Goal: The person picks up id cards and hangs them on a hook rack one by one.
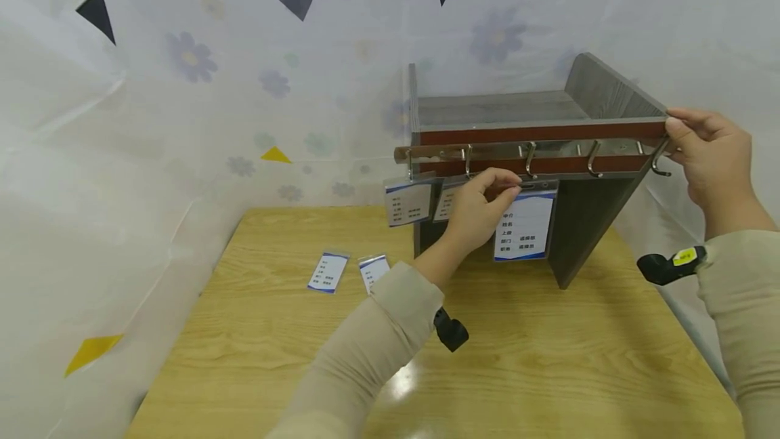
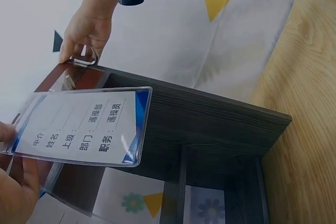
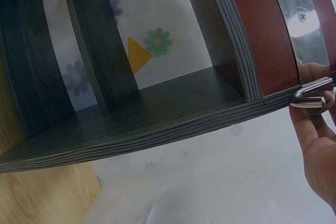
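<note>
My left hand [image 1: 478, 208] pinches the top edge of a clear-sleeved ID badge [image 1: 525, 225], just below the third hook [image 1: 530, 158] of a metal hook rail. In the left wrist view that badge [image 2: 89, 127] faces the camera with its printed lines and blue corners. Whether its slot is on the hook is hidden by my fingers. My right hand [image 1: 719, 158] grips the right end of the dark grey wooden shelf [image 1: 500, 108], close to the last hook [image 3: 312, 98]. Two more badges hang at the rail's left: one badge [image 1: 407, 203] at the end, another badge [image 1: 446, 202] partly behind my hand.
Two badges lie on the wooden table [image 1: 244, 344]: a left badge [image 1: 328, 273] and a right badge [image 1: 373, 271] partly covered by my left sleeve. A fourth hook [image 1: 594, 158] bears nothing. Behind the shelf hangs a patterned white cloth [image 1: 341, 87].
</note>
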`<state>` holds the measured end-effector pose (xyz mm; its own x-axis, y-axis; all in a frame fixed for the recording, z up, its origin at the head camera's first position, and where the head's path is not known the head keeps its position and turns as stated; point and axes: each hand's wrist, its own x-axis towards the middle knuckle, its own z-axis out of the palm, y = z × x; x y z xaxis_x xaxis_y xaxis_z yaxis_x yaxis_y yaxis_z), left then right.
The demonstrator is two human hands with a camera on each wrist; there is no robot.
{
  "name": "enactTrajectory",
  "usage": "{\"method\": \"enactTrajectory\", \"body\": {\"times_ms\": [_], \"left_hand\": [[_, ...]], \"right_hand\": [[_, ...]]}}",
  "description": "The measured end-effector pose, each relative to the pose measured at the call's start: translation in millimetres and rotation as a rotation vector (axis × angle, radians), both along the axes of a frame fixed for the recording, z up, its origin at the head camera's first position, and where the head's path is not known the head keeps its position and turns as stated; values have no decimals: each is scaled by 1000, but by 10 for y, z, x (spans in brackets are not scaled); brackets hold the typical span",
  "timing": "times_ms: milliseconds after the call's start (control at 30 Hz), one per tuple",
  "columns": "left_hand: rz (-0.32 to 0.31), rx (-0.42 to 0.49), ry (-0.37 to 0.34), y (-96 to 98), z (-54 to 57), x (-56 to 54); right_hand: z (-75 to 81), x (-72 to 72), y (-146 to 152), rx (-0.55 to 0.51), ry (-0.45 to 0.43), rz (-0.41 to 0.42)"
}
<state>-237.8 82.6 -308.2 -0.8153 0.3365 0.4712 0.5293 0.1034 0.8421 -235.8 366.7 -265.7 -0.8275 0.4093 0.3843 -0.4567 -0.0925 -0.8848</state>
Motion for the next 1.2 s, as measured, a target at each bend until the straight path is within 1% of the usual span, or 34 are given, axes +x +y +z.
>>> {"method": "enactTrajectory", "body": {"times_ms": [133, 400, 567, 667, 800, 933, 1067, 1200], "left_hand": [[33, -4, 20, 48, 29, -13], [73, -39, -4, 117, 58, -54], [87, -55, -21, 157, 53, -80], [87, -62, -33, 184, 59, -95], [97, -103, -44, 213, 84, -105], [108, -155, -41, 232, 110, -99], [117, -161, -34, 244, 114, -85], [139, -129, -23, 260, 94, -89]], "right_hand": [[8, 0, -9, -5, 6, 3], [-6, -3, -20, 1, 10, 0], [-7, -4, -23, 20, 4, -17], [0, -7, -22, 11, 8, -18], [5, -14, -20, -12, 12, -12], [-5, -21, -21, 36, -22, -56], [-9, -24, -26, 74, -46, -95], [-4, -19, -29, 52, -29, -86]]}}
